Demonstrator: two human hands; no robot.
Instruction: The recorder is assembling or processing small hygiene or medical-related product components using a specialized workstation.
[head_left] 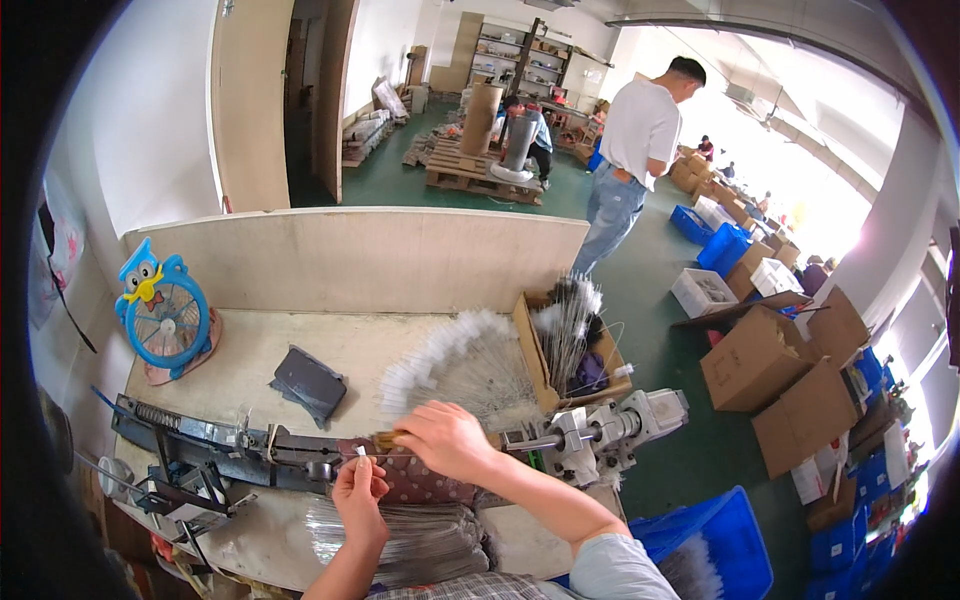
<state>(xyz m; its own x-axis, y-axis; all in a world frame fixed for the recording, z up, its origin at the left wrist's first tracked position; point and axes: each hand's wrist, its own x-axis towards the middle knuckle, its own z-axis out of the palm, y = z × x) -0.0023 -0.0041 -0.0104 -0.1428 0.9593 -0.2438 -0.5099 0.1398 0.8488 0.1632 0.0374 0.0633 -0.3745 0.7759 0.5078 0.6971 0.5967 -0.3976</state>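
My left hand [360, 492] is closed in a pinch on a thin wire with a small white end [361, 452]. My right hand [447, 438] is just right of it and a little farther away, with its fingers bent and closed. A small yellow-brown piece [386, 439] shows at its fingertips; what the fingers hold is hidden. Under both hands lies a brown polka-dot cloth [425, 480] on the bench machine [225, 440]. Nearer to me is a thick bundle of thin metal wires [400, 540].
White-tipped wire brushes [455, 365] lie fanned beyond my hands, beside a cardboard box [530, 350] of more. A metal machine head [620, 430] is at right, a blue bin [735, 540] below it. A blue fan [168, 325] stands at far left. Another person [635, 150] stands beyond the bench.
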